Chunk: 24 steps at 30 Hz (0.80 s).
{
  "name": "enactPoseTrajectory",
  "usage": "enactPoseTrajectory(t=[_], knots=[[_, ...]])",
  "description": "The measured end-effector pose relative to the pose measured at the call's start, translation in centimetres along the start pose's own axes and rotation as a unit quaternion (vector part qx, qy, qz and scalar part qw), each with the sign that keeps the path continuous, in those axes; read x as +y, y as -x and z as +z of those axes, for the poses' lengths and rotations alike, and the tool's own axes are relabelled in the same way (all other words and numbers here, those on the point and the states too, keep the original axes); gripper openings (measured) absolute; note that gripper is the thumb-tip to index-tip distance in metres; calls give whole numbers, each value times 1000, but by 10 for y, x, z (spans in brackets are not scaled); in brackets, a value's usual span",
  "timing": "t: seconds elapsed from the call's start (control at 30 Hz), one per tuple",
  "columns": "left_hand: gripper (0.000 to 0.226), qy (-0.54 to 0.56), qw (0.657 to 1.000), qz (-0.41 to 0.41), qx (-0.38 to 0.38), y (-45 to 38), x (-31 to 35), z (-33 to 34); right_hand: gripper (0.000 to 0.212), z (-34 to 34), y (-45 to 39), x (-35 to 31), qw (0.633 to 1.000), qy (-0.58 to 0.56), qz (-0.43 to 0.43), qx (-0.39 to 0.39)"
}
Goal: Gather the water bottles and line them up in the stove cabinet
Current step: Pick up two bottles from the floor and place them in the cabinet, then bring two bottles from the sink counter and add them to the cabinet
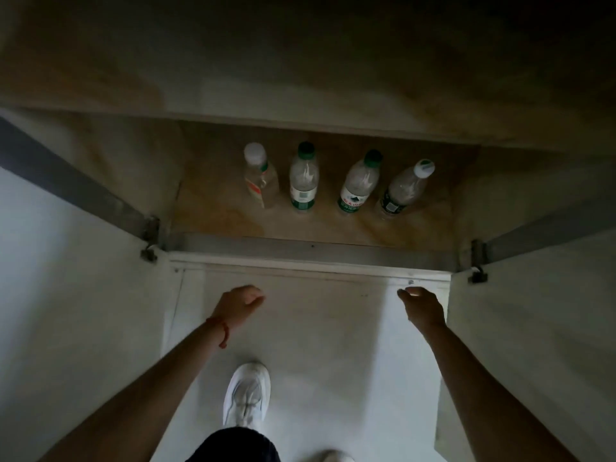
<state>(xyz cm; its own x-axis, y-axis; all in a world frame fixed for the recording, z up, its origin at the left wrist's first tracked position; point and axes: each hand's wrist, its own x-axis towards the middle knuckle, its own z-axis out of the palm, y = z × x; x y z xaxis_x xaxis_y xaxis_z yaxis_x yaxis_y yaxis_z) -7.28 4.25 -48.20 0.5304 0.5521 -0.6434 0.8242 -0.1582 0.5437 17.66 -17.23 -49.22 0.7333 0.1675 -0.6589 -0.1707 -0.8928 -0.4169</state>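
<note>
Several clear water bottles stand in a row on the brown floor of the cabinet [213, 211]. From the left: a white-capped bottle with a red label [260, 176], a green-capped bottle [303, 180], a second green-capped bottle [359, 183], and a white-capped bottle with a dark green label [405, 188]. My left hand [238, 305] hovers in front of the cabinet with its fingers curled and nothing in it. My right hand [421, 306] hangs level with it, fingers loosely apart, also empty. Both hands are well short of the bottles.
The left cabinet door [73, 281] and the right cabinet door [533, 311] stand swung wide to either side, hinges at the front corners. The underside of the counter [300, 61] overhangs the bottles. My white shoe [246, 398] rests on the pale floor.
</note>
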Motion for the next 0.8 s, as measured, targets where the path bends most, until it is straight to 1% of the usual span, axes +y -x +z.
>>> enactPoseTrajectory(t=[0.07, 0.2, 0.3, 0.47, 0.53, 0.6, 0.63, 0.7, 0.8], knots=[[28, 14, 999, -22, -23, 34, 4, -4, 39, -8, 27, 5, 999, -4, 24, -24], [24, 57, 997, -53, -9, 103, 24, -23, 39, -25, 83, 8, 996, -54, 55, -54], [24, 81, 995, -63, -7, 149, 46, -45, 37, -47, 137, -8, 988, -117, 70, -69], [33, 118, 991, -70, -4, 231, 91, -84, 36, -95, 223, -31, 973, -207, 78, -64], [24, 128, 987, -93, -7, 267, 111, -96, 36, -115, 256, -36, 969, -224, 84, -61], [11, 122, 987, -100, -20, 306, 134, -108, 35, -136, 291, -38, 967, -230, 89, -61], [12, 112, 988, -98, -31, 324, 143, -112, 35, -146, 309, -37, 966, -233, 90, -61], [22, 93, 990, -98, -45, 356, 158, -120, 36, -165, 345, -32, 963, -239, 99, -70], [25, 63, 993, -86, -44, 393, 173, -129, 35, -190, 393, -21, 952, -264, 129, -86]])
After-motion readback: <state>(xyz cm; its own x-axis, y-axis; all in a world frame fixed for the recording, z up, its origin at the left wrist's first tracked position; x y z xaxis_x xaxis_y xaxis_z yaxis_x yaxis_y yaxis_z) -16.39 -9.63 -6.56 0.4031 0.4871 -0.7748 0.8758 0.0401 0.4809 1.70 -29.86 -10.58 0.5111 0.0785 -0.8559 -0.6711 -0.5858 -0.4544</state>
